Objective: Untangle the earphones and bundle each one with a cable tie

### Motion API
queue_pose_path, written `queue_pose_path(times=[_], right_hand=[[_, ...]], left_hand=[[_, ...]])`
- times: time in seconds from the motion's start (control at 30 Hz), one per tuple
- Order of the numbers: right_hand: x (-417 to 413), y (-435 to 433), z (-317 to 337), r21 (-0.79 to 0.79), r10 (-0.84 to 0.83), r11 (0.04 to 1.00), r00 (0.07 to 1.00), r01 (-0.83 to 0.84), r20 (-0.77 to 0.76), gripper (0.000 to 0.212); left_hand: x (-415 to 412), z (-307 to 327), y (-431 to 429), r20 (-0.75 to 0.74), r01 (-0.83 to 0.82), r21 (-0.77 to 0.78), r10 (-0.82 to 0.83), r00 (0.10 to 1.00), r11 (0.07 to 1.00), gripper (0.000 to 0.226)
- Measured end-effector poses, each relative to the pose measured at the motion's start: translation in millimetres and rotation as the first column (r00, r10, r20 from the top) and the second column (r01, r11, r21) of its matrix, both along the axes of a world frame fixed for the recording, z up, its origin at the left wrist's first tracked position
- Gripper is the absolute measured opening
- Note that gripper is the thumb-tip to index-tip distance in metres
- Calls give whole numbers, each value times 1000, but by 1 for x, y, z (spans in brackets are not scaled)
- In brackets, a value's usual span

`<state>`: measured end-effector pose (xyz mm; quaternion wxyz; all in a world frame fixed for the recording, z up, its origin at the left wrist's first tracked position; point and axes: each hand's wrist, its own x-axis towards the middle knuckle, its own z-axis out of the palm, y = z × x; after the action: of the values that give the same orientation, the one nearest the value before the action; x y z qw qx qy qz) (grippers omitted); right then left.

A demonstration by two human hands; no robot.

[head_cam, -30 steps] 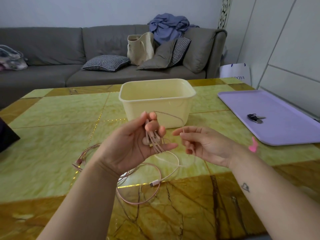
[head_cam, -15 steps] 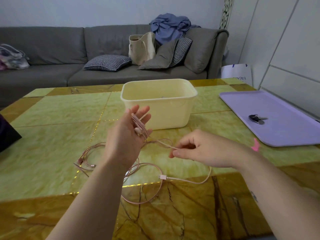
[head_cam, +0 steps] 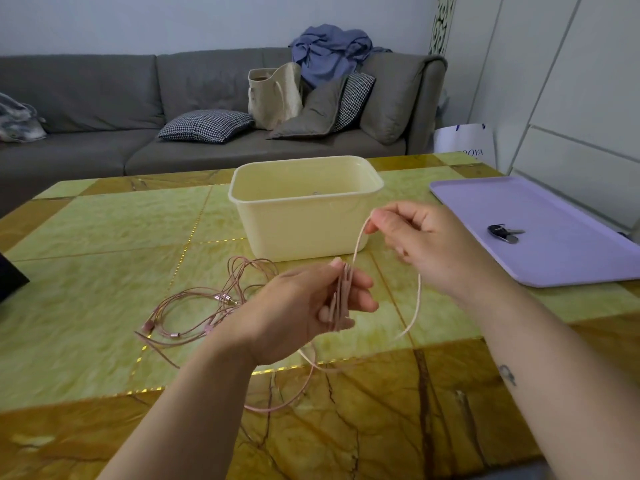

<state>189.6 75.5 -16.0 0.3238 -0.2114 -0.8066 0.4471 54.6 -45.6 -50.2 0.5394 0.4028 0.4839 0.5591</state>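
The pale pink earphone cable point(head_cam: 417, 299) is hanging in the air above the tabletop point(head_cam: 104, 237), strung between 2 hands. The left hand point(head_cam: 304, 306) is gripping several folded loops point(head_cam: 341, 296) of it, fingers curled round the strands. The right hand point(head_cam: 422, 237) is pinching 1 run of the same cable between thumb and fingertips, a little higher and just in front of the cream tub point(head_cam: 304, 233). Between the 2 grips the cable is sagging in a loose arc, which suggests it is very light and limp and will be holding no shape of its own. It looks thin and smooth, so it is probably going to slip through a slack pinch and spring out of its folds. The safest place to be holding it is likely across the middle of the folds, not at the delicate buds or plug. A tangle of earphones point(head_cam: 194, 306) in darker pink is lying on the tabletop to the left, touching nothing held. No cable tie is showing plainly. Further right, keys point(head_cam: 504, 232) are lying on a purple tray point(head_cam: 571, 261), and a grey sofa point(head_cam: 104, 109) is standing behind.
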Motion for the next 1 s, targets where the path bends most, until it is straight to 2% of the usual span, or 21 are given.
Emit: queue_pose_path(times=[0.07, 0.1, 0.17, 0.23, 0.33, 0.43, 0.5, 0.57, 0.63, 0.7, 0.77, 0.83, 0.9, 1.0], right_hand=[[-2, 7, -10, -315, 41, 947, 996, -62, -74, 23], [-3, 7, -15, -469, 99, 872, 988, -143, -119, 21], [-7, 6, -25, -628, 226, 731, 963, -267, -146, 21], [-16, -1, -34, -618, 321, 723, 942, -309, -95, 26], [-27, -15, -37, -529, 372, 786, 928, -320, -10, 46], [-27, -23, -32, -427, 344, 858, 937, -285, 66, 32], [-24, -27, -28, -325, 333, 909, 923, -260, 192, 27], [-22, -31, -22, -191, 319, 945, 872, -265, 370, 28], [-19, -34, -15, -71, 275, 959, 833, -276, 481, 25], [-15, -35, -5, 15, 224, 964, 840, -266, 494, 23], [-9, -34, 3, 75, 187, 966, 864, -249, 467, 23], [-3, -32, 10, 67, 199, 966, 885, -249, 420, 22], [2, -30, 17, 43, 223, 966, 905, -255, 362, 22], [4, -27, 21, 57, 202, 972, 940, -226, 276, 24]], left_hand=[[-3, 4, -3, 129, 110, 30, -113, 985, 993, 33], [-6, 4, -4, 192, 148, 65, -158, 969, 987, 31], [-8, 8, -5, 302, 220, 144, -254, 919, 965, 28], [-8, 12, -8, 394, 239, 211, -306, 867, 948, 34], [-16, 14, -12, 454, 172, 263, -279, 846, 949, 44], [-19, 18, -11, 580, 47, 251, -189, 792, 967, 47], [-22, 20, -10, 646, -145, 204, -22, 763, 968, 42], [-22, 22, -7, 565, -345, 180, 190, 803, 921, 38], [-21, 21, -4, 449, -421, 155, 316, 836, 894, 36], [-21, 17, -2, 318, -425, 116, 372, 872, 898, 35], [-21, 12, 0, 125, -405, 92, 393, 911, 910, 35], [-19, 7, -1, -71, -343, 68, 347, 935, 937, 35], [-15, 4, -5, -205, -237, 13, 234, 950, 971, 39], [-6, 6, -11, -293, -92, -78, 65, 954, 993, 42]])
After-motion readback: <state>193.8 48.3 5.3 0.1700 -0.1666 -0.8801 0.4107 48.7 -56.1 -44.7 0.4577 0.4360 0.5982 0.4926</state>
